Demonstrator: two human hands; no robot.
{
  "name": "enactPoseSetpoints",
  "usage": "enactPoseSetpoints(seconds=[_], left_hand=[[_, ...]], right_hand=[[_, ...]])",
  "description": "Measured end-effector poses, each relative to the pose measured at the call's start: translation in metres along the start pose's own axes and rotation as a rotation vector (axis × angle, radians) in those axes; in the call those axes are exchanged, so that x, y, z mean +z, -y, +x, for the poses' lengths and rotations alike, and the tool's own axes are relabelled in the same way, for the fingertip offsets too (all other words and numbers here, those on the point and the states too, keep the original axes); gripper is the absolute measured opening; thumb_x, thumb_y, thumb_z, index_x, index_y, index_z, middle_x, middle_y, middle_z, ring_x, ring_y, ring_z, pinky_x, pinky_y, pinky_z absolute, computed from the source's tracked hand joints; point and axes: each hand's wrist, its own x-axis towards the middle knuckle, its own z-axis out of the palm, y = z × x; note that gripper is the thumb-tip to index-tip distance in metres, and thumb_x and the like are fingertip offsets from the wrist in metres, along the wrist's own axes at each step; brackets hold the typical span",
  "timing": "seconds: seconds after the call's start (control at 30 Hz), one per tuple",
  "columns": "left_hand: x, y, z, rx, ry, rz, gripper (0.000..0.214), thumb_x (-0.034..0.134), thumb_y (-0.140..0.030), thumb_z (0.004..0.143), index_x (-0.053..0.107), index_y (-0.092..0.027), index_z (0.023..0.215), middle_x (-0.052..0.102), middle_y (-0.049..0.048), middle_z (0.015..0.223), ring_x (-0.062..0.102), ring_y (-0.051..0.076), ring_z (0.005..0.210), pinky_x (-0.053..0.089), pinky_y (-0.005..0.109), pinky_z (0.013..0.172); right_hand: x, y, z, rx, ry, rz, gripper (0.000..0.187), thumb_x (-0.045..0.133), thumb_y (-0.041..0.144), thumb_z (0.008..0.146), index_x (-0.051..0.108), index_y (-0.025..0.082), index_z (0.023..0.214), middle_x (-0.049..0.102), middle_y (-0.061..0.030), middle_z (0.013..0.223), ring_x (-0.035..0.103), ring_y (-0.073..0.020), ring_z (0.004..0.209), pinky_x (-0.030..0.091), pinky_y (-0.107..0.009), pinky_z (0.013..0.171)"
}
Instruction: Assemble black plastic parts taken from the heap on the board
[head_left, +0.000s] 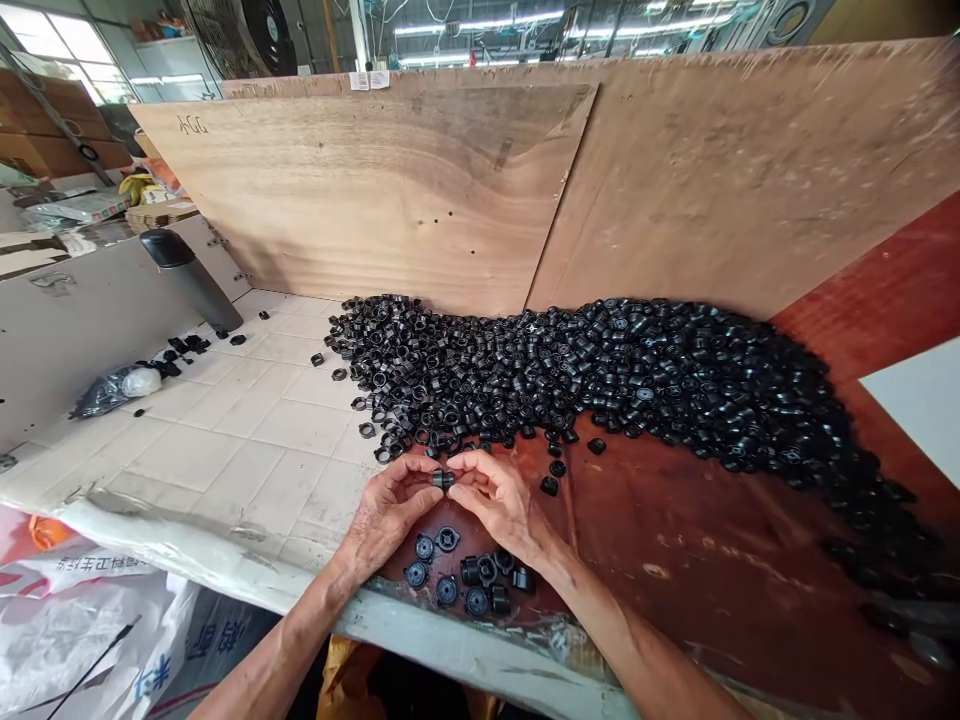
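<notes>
Between the fingertips of both hands is a small black plastic fitting (443,480), roughly cylindrical. My left hand (394,500) pinches its left side, and my right hand (495,497) pinches its right side. Fingers hide part of the piece, so I cannot tell whether it is one part or two joined. Just below the hands, several black round caps and fittings (447,590) lie loose near the table's front edge. Beyond the hands spreads a big heap of black plastic parts (600,360), with ring-like pieces (379,380) at its left end.
Plywood boards (390,190) wall off the back. A dark tumbler (191,280) stands tilted at the left, near a plastic bag (109,390) and scattered black bits. White sacks (90,630) are below the front edge at left. A fan (244,35) stands behind the boards.
</notes>
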Motion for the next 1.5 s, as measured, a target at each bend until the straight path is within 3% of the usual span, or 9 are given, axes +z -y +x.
enactPoseSetpoints(seconds=[0.13, 0.33, 0.57, 0.73, 0.9, 1.03, 1.3, 1.4, 1.5], left_hand=[[0.000, 0.005, -0.001, 0.057, 0.018, 0.043, 0.022, 0.081, -0.025, 0.085, 0.072, -0.022, 0.105, 0.072, -0.0018, 0.091, 0.066, 0.010, 0.073, 0.055, 0.023, 0.071], [-0.005, 0.011, -0.001, 0.167, 0.014, 0.147, 0.018, 0.078, -0.025, 0.088, 0.074, -0.023, 0.106, 0.071, 0.0016, 0.107, 0.072, 0.017, 0.095, 0.058, 0.029, 0.088], [-0.004, 0.007, -0.002, 0.118, 0.006, 0.190, 0.021, 0.080, -0.031, 0.086, 0.074, -0.021, 0.104, 0.073, 0.0027, 0.103, 0.072, 0.017, 0.088, 0.058, 0.029, 0.082], [0.001, 0.001, -0.003, 0.022, -0.002, 0.095, 0.024, 0.084, -0.032, 0.082, 0.074, -0.021, 0.102, 0.076, 0.0006, 0.091, 0.071, 0.017, 0.080, 0.057, 0.029, 0.078], [-0.001, 0.004, -0.004, 0.081, -0.017, 0.163, 0.023, 0.083, -0.034, 0.084, 0.075, -0.022, 0.102, 0.077, 0.0043, 0.100, 0.072, 0.020, 0.085, 0.059, 0.031, 0.078], [-0.006, 0.009, -0.005, 0.216, -0.025, 0.381, 0.021, 0.080, -0.032, 0.087, 0.078, -0.023, 0.106, 0.076, 0.0078, 0.109, 0.071, 0.025, 0.101, 0.058, 0.035, 0.090], [0.000, 0.005, -0.005, 0.097, 0.007, 0.183, 0.022, 0.079, -0.033, 0.088, 0.073, -0.021, 0.105, 0.073, 0.0040, 0.102, 0.069, 0.017, 0.081, 0.058, 0.029, 0.076], [0.000, 0.005, -0.006, 0.092, 0.022, 0.168, 0.022, 0.080, -0.034, 0.087, 0.073, -0.021, 0.104, 0.071, 0.0039, 0.103, 0.069, 0.017, 0.081, 0.058, 0.029, 0.074], [-0.001, 0.005, -0.005, 0.087, 0.020, 0.146, 0.023, 0.080, -0.034, 0.088, 0.072, -0.021, 0.106, 0.072, 0.0044, 0.103, 0.071, 0.019, 0.086, 0.058, 0.030, 0.078]], right_hand=[[0.001, 0.010, -0.002, -0.103, -0.033, -0.149, 0.016, 0.066, 0.022, 0.087, 0.069, 0.021, 0.102, 0.074, -0.0031, 0.094, 0.070, -0.0163, 0.075, 0.059, -0.028, 0.072], [0.001, 0.005, -0.006, -0.269, -0.045, -0.328, 0.017, 0.062, 0.020, 0.093, 0.068, 0.021, 0.108, 0.073, -0.0034, 0.089, 0.068, -0.0174, 0.074, 0.057, -0.027, 0.071], [0.001, 0.006, -0.005, -0.288, -0.053, -0.312, 0.009, 0.064, 0.018, 0.094, 0.071, 0.021, 0.099, 0.071, -0.0033, 0.085, 0.067, -0.0169, 0.072, 0.056, -0.026, 0.068], [0.000, 0.008, -0.003, -0.373, -0.046, -0.263, 0.015, 0.061, 0.013, 0.092, 0.071, 0.023, 0.098, 0.073, -0.0067, 0.099, 0.070, -0.0211, 0.092, 0.058, -0.032, 0.083], [0.003, 0.005, -0.005, -0.272, -0.069, -0.263, 0.013, 0.063, 0.021, 0.093, 0.069, 0.023, 0.105, 0.073, -0.0055, 0.095, 0.070, -0.0189, 0.079, 0.057, -0.029, 0.072], [0.005, 0.002, -0.008, -0.156, -0.072, -0.281, 0.022, 0.056, 0.030, 0.100, 0.060, 0.020, 0.119, 0.066, 0.0025, 0.068, 0.062, -0.0155, 0.056, 0.051, -0.027, 0.059], [-0.001, 0.007, -0.008, -0.180, 0.043, -0.306, 0.011, 0.055, 0.031, 0.100, 0.062, 0.023, 0.099, 0.061, 0.0040, 0.063, 0.058, -0.0136, 0.054, 0.045, -0.024, 0.057], [-0.002, 0.006, -0.006, -0.190, -0.022, -0.443, 0.037, 0.049, 0.036, 0.105, 0.055, 0.023, 0.071, 0.052, 0.0029, 0.055, 0.051, -0.0134, 0.051, 0.040, -0.025, 0.055], [-0.001, 0.005, -0.007, -0.215, -0.035, -0.442, 0.029, 0.053, 0.038, 0.103, 0.062, 0.022, 0.080, 0.060, 0.0007, 0.064, 0.055, -0.0148, 0.057, 0.042, -0.025, 0.058]])
